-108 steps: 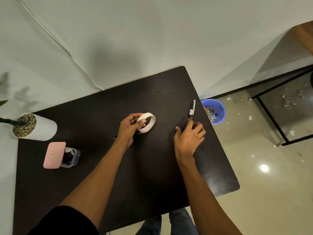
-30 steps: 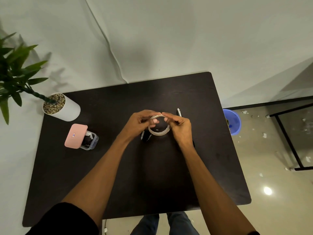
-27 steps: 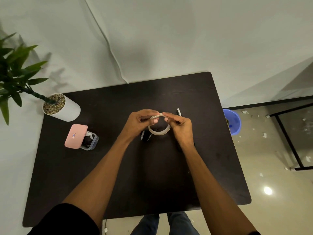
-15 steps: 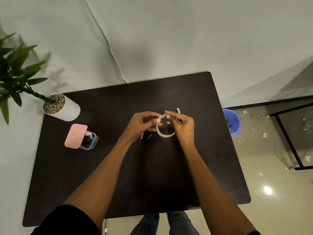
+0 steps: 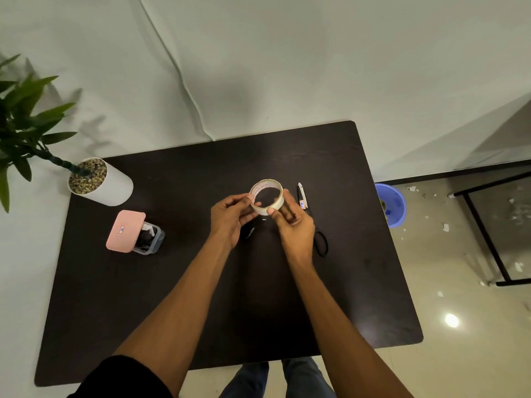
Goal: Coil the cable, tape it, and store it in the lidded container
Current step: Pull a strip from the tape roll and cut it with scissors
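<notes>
Both hands hold a cream tape roll (image 5: pixel 266 193) above the middle of the dark table (image 5: pixel 201 282). My left hand (image 5: pixel 230 218) pinches its left rim with thumb and fingertips. My right hand (image 5: pixel 293 222) grips its right side and lower edge. Under the hands lies the black cable (image 5: pixel 249 231), mostly hidden, with a small white-tipped end showing. At the left stands a clear container (image 5: pixel 149 239) with its pink lid (image 5: pixel 125 230) resting askew on top.
Scissors (image 5: pixel 311 219) with black handles lie just right of my right hand, blades pointing away. A white pot with a green plant (image 5: pixel 99 185) stands at the table's far left corner. A blue bin (image 5: pixel 392 205) sits on the floor to the right.
The roll has tilted up and risen slightly between my hands. My left fingers now pinch its left rim, and the right hand has shifted around its right side.
</notes>
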